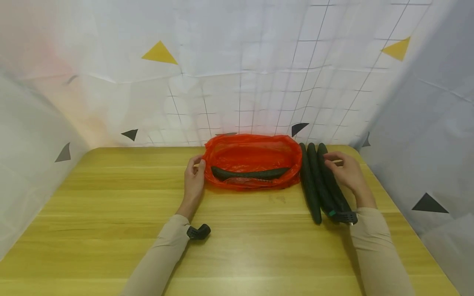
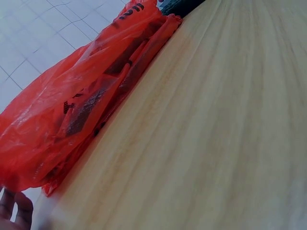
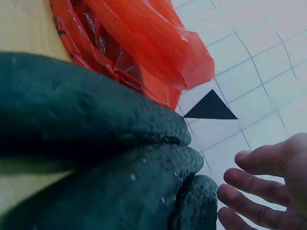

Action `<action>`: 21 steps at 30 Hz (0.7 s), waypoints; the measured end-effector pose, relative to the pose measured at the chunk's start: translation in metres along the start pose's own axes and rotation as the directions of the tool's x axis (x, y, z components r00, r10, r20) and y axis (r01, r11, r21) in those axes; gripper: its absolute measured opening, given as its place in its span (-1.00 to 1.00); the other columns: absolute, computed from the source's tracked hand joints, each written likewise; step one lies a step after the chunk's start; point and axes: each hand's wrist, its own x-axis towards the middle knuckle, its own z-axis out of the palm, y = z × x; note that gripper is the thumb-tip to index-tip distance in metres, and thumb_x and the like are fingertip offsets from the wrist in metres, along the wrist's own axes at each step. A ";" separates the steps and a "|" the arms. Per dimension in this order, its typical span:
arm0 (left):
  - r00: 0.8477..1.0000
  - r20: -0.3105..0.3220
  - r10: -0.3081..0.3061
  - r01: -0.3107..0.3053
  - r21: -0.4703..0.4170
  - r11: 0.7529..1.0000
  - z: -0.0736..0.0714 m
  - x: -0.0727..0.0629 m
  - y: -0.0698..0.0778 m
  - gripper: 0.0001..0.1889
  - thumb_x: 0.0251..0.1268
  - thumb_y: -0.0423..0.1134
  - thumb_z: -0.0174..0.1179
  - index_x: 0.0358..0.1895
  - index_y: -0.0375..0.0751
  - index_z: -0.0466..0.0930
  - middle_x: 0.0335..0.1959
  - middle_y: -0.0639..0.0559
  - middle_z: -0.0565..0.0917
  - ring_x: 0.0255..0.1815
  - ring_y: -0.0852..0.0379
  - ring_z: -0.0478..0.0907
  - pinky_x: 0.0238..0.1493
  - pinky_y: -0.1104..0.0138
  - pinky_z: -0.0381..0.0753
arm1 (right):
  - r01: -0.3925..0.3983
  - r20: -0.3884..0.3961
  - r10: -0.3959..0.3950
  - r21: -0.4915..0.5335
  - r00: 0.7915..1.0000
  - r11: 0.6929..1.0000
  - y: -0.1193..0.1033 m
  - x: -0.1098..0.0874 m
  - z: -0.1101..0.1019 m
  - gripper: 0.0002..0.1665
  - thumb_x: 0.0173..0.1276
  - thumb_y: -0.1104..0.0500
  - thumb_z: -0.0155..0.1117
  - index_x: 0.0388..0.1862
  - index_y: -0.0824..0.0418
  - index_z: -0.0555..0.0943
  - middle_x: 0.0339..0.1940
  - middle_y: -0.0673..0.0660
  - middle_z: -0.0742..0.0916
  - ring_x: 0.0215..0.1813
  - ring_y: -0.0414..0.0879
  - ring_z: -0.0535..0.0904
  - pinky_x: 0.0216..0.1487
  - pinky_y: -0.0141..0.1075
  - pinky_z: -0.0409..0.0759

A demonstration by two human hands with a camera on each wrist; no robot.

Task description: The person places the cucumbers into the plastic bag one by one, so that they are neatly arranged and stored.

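A red plastic bag [image 1: 255,154] lies with its mouth spread wide at the table's back edge, and one cucumber [image 1: 252,174] rests lengthwise inside it. My left hand [image 1: 194,176] holds the bag's left edge with its fingertips; in the left wrist view only part of those fingers [image 2: 23,207] shows. Three more cucumbers [image 1: 310,187] lie side by side just right of the bag, pointing away from me. Over the far part of the rightmost one is my right hand [image 1: 346,170], fingers loosely bent and holding nothing. The right wrist view shows its fingers [image 3: 261,189] apart from the cucumber ends.
The wooden table [image 1: 237,246] runs up to a white grid-patterned sheet [image 1: 240,82] behind the bag. More white sheeting [image 1: 437,144] hangs along the right side. Each forearm carries a small black wrist camera [image 1: 198,232].
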 end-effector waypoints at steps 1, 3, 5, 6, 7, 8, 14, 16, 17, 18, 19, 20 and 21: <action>1.000 0.000 -0.001 0.001 0.001 1.000 0.000 0.000 0.000 -0.66 0.47 -0.16 -0.06 0.20 -0.18 0.42 0.06 -0.06 0.45 -0.36 0.14 0.39 -0.35 0.46 0.39 | -0.002 0.002 0.001 0.001 1.000 1.000 0.001 -0.001 -0.001 -0.61 0.43 0.15 0.07 0.11 0.38 0.51 0.03 0.43 0.61 -0.05 0.38 0.57 -0.22 -0.18 0.58; 1.000 -0.001 -0.003 0.003 0.000 1.000 0.000 0.000 0.000 -0.66 0.47 -0.16 -0.06 0.20 -0.17 0.42 0.06 -0.06 0.45 -0.36 0.15 0.38 -0.36 0.46 0.39 | -0.010 0.015 0.010 0.003 1.000 1.000 0.004 -0.002 -0.002 -0.58 0.43 0.15 0.06 0.14 0.40 0.48 0.04 0.46 0.59 -0.04 0.40 0.55 -0.15 0.00 0.58; 1.000 -0.002 -0.004 0.004 -0.006 1.000 0.000 0.000 0.000 -0.67 0.47 -0.17 -0.06 0.20 -0.18 0.42 0.05 -0.06 0.45 -0.36 0.14 0.38 -0.36 0.44 0.40 | -0.034 0.039 0.034 0.004 0.999 0.999 0.007 -0.004 -0.003 -0.54 0.44 0.14 0.05 0.18 0.41 0.44 0.06 0.48 0.57 -0.01 0.43 0.53 -0.10 0.14 0.54; 1.000 -0.003 -0.003 0.003 -0.008 1.000 0.000 0.000 0.000 -0.67 0.47 -0.18 -0.06 0.19 -0.18 0.42 0.05 -0.06 0.45 -0.37 0.14 0.38 -0.35 0.42 0.40 | -0.053 0.058 0.053 0.005 0.997 0.999 0.009 -0.004 -0.004 -0.52 0.45 0.12 0.04 0.21 0.41 0.41 0.08 0.50 0.55 0.01 0.44 0.52 -0.07 0.16 0.53; 1.000 -0.004 -0.003 0.003 -0.012 1.000 0.000 0.000 0.000 -0.67 0.47 -0.18 -0.05 0.19 -0.18 0.43 0.05 -0.06 0.45 -0.37 0.13 0.39 -0.35 0.41 0.41 | -0.071 0.077 0.070 0.011 0.995 0.997 0.011 -0.005 -0.004 -0.49 0.45 0.11 0.04 0.24 0.43 0.38 0.10 0.51 0.53 0.03 0.46 0.50 -0.04 0.18 0.51; 1.000 -0.005 -0.004 0.004 -0.018 1.000 0.001 0.000 0.000 -0.67 0.46 -0.19 -0.05 0.19 -0.18 0.43 0.04 -0.06 0.45 -0.37 0.13 0.39 -0.35 0.40 0.41 | -0.092 0.096 0.090 0.015 0.991 0.996 0.012 -0.005 -0.004 -0.45 0.45 0.09 0.04 0.27 0.43 0.34 0.11 0.53 0.52 0.05 0.47 0.49 -0.01 0.19 0.50; 1.000 -0.010 0.001 -0.002 -0.021 1.000 0.001 0.000 0.000 -0.68 0.46 -0.20 -0.04 0.18 -0.20 0.44 0.01 -0.04 0.47 -0.41 0.15 0.38 -0.39 0.46 0.39 | -0.217 0.218 0.209 0.009 0.953 0.976 0.013 -0.007 -0.005 -0.21 0.44 -0.10 0.01 0.39 0.44 0.16 0.24 0.54 0.41 0.21 0.42 0.38 0.11 0.17 0.42; 1.000 -0.012 0.004 -0.004 -0.018 1.000 0.001 0.000 0.001 -0.68 0.46 -0.20 -0.04 0.18 -0.20 0.44 0.01 -0.05 0.47 -0.41 0.16 0.38 -0.40 0.47 0.38 | -0.245 0.248 0.241 -0.017 0.938 0.969 0.013 -0.006 -0.005 -0.14 0.42 -0.17 0.00 0.41 0.44 0.13 0.25 0.54 0.39 0.23 0.40 0.35 0.14 0.18 0.39; 1.000 -0.013 0.004 -0.004 -0.016 1.000 0.001 0.000 0.001 -0.68 0.46 -0.20 -0.04 0.18 -0.19 0.44 0.01 -0.05 0.47 -0.41 0.15 0.37 -0.40 0.47 0.37 | -0.257 0.264 0.256 -0.032 0.930 0.966 0.012 -0.006 -0.006 -0.11 0.41 -0.20 0.00 0.41 0.44 0.12 0.26 0.54 0.39 0.23 0.39 0.34 0.16 0.18 0.37; 1.000 -0.013 0.005 -0.005 -0.015 1.000 0.001 0.000 0.001 -0.68 0.46 -0.21 -0.04 0.18 -0.19 0.44 0.01 -0.06 0.47 -0.41 0.15 0.37 -0.40 0.47 0.37 | -0.269 0.280 0.272 -0.051 0.921 0.962 0.012 -0.005 -0.006 -0.08 0.40 -0.23 0.00 0.41 0.44 0.12 0.25 0.54 0.39 0.24 0.40 0.34 0.17 0.19 0.35; 1.000 -0.014 0.006 -0.006 -0.012 1.000 0.001 0.000 0.001 -0.68 0.46 -0.21 -0.05 0.18 -0.19 0.44 0.01 -0.06 0.47 -0.41 0.14 0.37 -0.41 0.47 0.37 | -0.278 0.296 0.286 -0.068 0.911 0.958 0.012 -0.005 -0.006 -0.05 0.39 -0.26 -0.01 0.41 0.44 0.11 0.25 0.55 0.38 0.24 0.40 0.33 0.19 0.20 0.33; 1.000 -0.014 0.008 -0.008 -0.009 1.000 0.001 -0.001 0.001 -0.68 0.46 -0.21 -0.05 0.18 -0.19 0.44 0.02 -0.06 0.46 -0.41 0.13 0.37 -0.41 0.47 0.36 | -0.286 0.314 0.298 -0.083 0.902 0.955 0.012 -0.004 -0.006 -0.04 0.38 -0.28 -0.02 0.42 0.45 0.10 0.26 0.55 0.38 0.25 0.40 0.32 0.20 0.20 0.31; 1.000 -0.015 0.010 -0.010 -0.007 1.000 0.001 -0.001 0.002 -0.68 0.46 -0.21 -0.05 0.18 -0.19 0.44 0.01 -0.06 0.46 -0.41 0.12 0.36 -0.41 0.47 0.36 | -0.292 0.330 0.308 -0.098 0.892 0.951 0.012 -0.004 -0.005 -0.02 0.38 -0.29 -0.03 0.41 0.46 0.09 0.27 0.55 0.37 0.26 0.41 0.30 0.21 0.21 0.29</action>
